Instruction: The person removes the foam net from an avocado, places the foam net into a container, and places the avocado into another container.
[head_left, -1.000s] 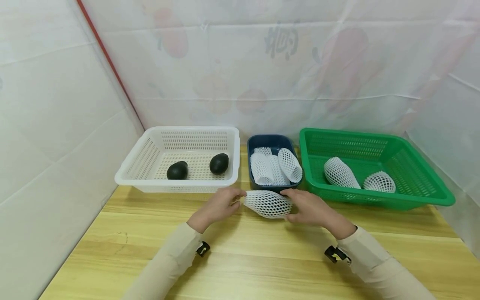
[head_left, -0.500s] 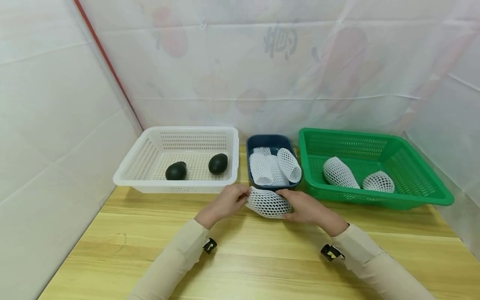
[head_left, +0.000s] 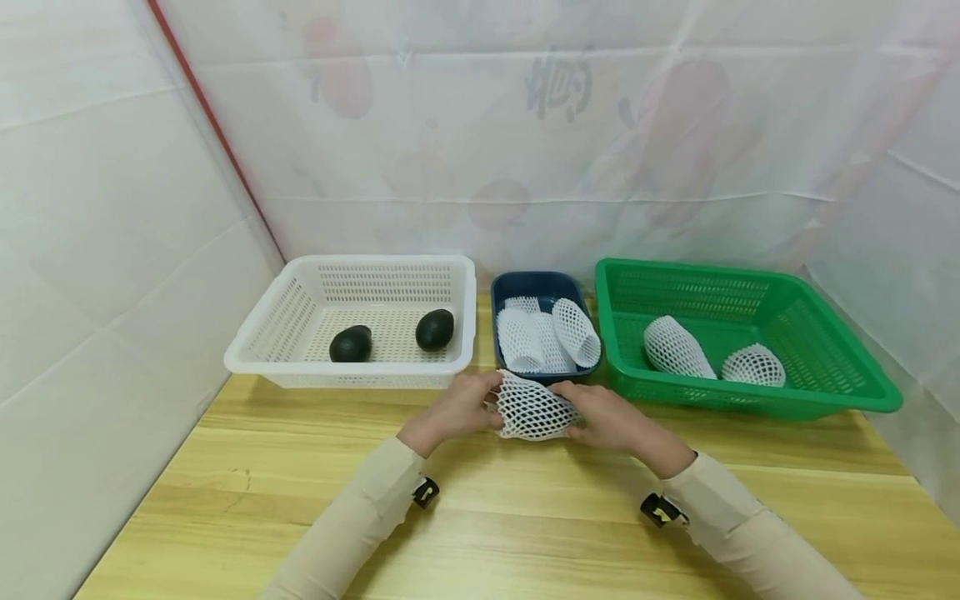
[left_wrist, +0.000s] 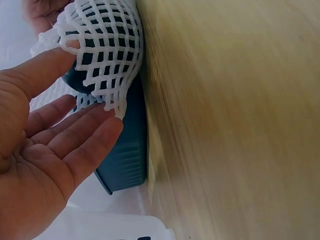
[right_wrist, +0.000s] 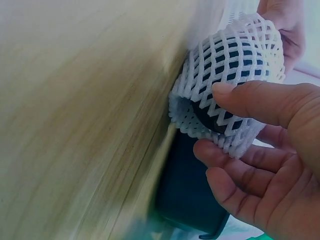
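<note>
A white foam net sleeve [head_left: 536,408] lies sideways between my two hands, just in front of the navy box [left_wrist: 131,160]. Inside it sits a dark avocado [right_wrist: 203,118], seen through the mesh and at the sleeve's open end. My left hand [head_left: 459,408] holds the sleeve's left end, thumb on the upper edge and fingers under the rim. At the other end, my right hand [head_left: 611,419] grips with its thumb pressed on the mesh and its fingers below. Some fingertips are hidden behind the net.
Two bare avocados [head_left: 435,330] lie in a white basket [head_left: 352,368] at the left. Several foam sleeves [head_left: 521,340] fill the navy box in the middle. At the right, a green basket [head_left: 832,358] holds two net-covered items [head_left: 677,347]. A fabric wall stands behind.
My left hand has moved right onto the sleeve's left end, which now looks wider and raised. My right hand has shifted slightly left and keeps its hold.
</note>
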